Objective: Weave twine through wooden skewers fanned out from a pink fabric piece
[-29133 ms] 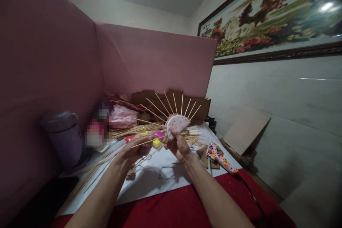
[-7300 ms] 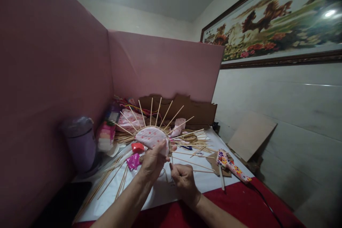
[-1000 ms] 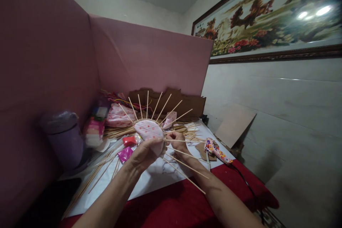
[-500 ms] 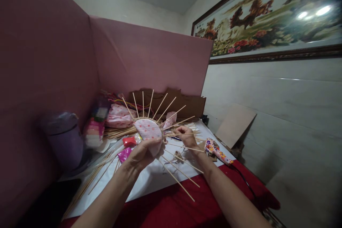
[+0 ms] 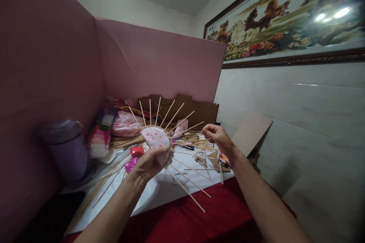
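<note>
My left hand (image 5: 151, 164) grips the lower edge of a round disc covered in pink spotted cloth (image 5: 155, 138), thumb lying across its face. Thin wooden sticks (image 5: 186, 181) fan out from the disc's rim, where a twine-like edging shows. To the right, my right hand (image 5: 218, 137) is raised near the tips of the right-hand sticks, its thumb and fingers pinched together. Whatever that pinch holds is too fine to make out. Below the sticks, a small bundle of twine (image 5: 201, 162) lies on the white sheet (image 5: 154, 197).
A flower-patterned tool (image 5: 222, 157) sits partly behind my right forearm, on brown cardboard. Red and magenta packets (image 5: 137, 151) lie left of the disc. A purple lidded bin (image 5: 67, 152) stands at the left. Loose sticks (image 5: 99, 184), a blue cutter (image 5: 187, 147) and pink partitions (image 5: 159, 57) surround the work.
My right hand has moved right and slightly up, away from the disc, still pinched. The left hand and disc have shifted slightly left in view.
</note>
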`<state>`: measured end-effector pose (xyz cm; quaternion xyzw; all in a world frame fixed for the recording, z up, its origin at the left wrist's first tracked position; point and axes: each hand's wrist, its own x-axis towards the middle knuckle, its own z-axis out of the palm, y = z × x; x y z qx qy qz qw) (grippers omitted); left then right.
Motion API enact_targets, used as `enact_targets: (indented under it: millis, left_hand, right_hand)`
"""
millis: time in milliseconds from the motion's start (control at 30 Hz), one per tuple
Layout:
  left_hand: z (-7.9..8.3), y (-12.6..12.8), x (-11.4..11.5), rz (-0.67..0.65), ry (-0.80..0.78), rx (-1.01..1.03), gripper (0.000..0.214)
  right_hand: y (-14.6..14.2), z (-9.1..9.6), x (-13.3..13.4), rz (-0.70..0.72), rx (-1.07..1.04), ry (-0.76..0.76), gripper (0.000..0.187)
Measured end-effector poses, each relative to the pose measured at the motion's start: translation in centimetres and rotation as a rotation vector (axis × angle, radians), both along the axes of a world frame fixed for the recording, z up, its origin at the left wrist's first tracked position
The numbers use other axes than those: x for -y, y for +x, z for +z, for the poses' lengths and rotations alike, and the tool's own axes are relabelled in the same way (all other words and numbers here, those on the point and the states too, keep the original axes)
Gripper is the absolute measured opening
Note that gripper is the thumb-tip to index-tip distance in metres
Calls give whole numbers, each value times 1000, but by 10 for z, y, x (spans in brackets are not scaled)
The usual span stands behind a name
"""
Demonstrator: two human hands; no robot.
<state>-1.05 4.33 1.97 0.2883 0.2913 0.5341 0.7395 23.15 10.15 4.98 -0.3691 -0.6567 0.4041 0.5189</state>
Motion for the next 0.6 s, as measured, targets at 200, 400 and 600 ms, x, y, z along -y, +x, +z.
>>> enact_targets:
  millis: [200,400,600]
  left_hand:
    - [-2,-1,-2,16,7,-21,13]
    - [-1,-2,-1,-15,-8,-56,18]
    - [-1,-3,3,-54,22,-20,19]
  right_hand:
    - [-1,23,6,-118,51,229,32]
    - [5,35,-4,-166,100,282,34]
    - [-6,6,-17,-176,45,133,36]
